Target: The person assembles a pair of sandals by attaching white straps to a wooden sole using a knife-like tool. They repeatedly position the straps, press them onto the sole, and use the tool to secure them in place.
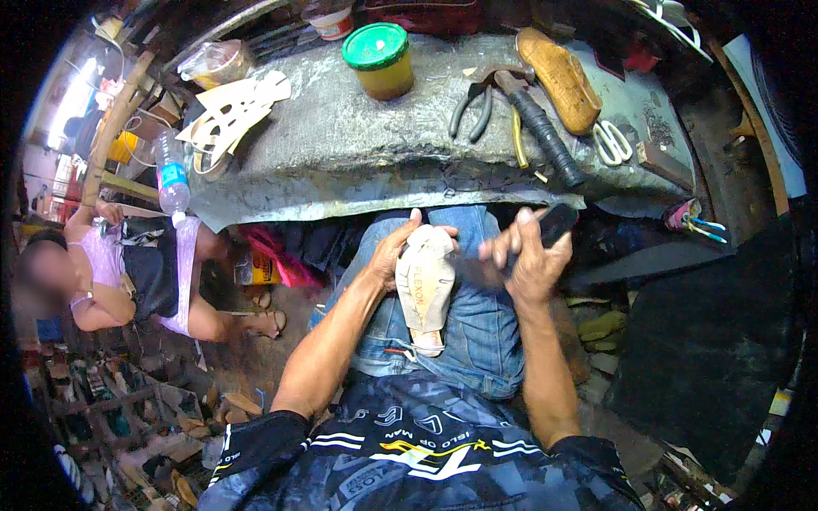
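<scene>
On my lap, a shoe last with a pale sole piece on it lies bottom side up, its wider end away from me. My left hand is closed around its left side near that wide end. Just to the right, my right hand is wrapped round the black handle of a knife-like tool. The dark, flat blade is smeared by motion and points left at the last's edge. Whether it touches the last, I cannot tell.
The bench ahead holds a green-lidded tub, pliers, a hammer, a yellow-brown shoe last, white-handled scissors and pale cutouts. A bottle is at the left edge. Another person sits at left.
</scene>
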Motion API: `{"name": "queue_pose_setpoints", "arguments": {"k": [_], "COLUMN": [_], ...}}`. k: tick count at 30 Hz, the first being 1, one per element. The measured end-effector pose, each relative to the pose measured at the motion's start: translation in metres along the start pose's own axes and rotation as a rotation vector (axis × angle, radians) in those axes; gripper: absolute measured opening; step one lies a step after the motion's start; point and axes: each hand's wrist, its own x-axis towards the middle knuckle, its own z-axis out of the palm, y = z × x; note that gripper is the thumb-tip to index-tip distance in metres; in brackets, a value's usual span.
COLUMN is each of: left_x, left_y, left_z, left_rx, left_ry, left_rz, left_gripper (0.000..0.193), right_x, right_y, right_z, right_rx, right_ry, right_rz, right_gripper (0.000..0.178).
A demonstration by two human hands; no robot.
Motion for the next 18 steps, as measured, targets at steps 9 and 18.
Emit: {"name": "queue_pose_setpoints", "arguments": {"k": [9,18], "left_x": [0.006,0.002], "left_y": [0.006,-0.006], "left_z": [0.005,-0.014], "left_rx": [-0.121,-0.087], "left_ry": [-0.13,0.128], "left_rz": [-0.046,0.105], "left_gripper": [0.07,0.042], "right_x": [0.019,0.027], "right_y": [-0.008,0.03], "right_z": [-0.003,0.031], "right_rx": [0.113,0.15], "right_ry": [-0.032,-0.006], "right_rz": [-0.091,-0.035], "right_gripper": [0.016,0.017]}}
